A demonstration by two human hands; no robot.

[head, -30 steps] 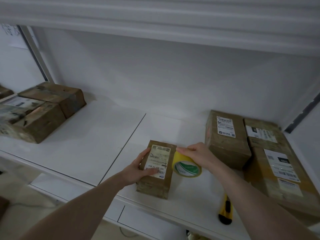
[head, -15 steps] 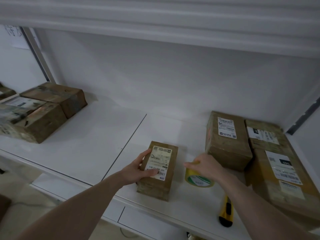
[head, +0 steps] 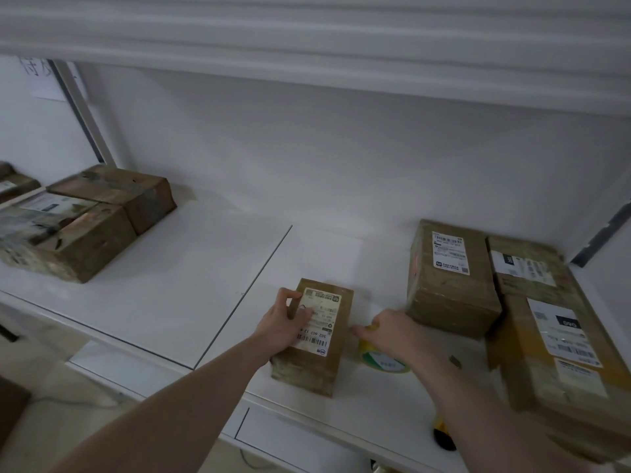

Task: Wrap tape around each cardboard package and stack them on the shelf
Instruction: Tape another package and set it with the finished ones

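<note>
1. Cardboard package (head: 316, 336), the small one, lies low in the middle of the frame on the white shelf (head: 191, 302), its long axis running away from the camera, its label facing up.
2. Left hand (head: 285, 322) grips this package from its left side: the thumb lies across the label, the fingers curl over the far left edge.
3. Right hand (head: 396, 331) is just right of the package, on top of the yellow tape roll (head: 384, 360), which rests on the shelf; its fingers reach toward the package's right side. Motion blur leaves me unable to tell whether they clasp the roll.
4. Judging by this, the coming move turns on the roll sitting right beside the package's right long side, so tape would cross the short way over the box, with the left hand steadying.
5. Label digits read "502 602 12"; the rest is too small. Larger packages (head: 450, 278) at the right carry white labels, illegible; more packages (head: 85, 230) sit at the left.
</note>
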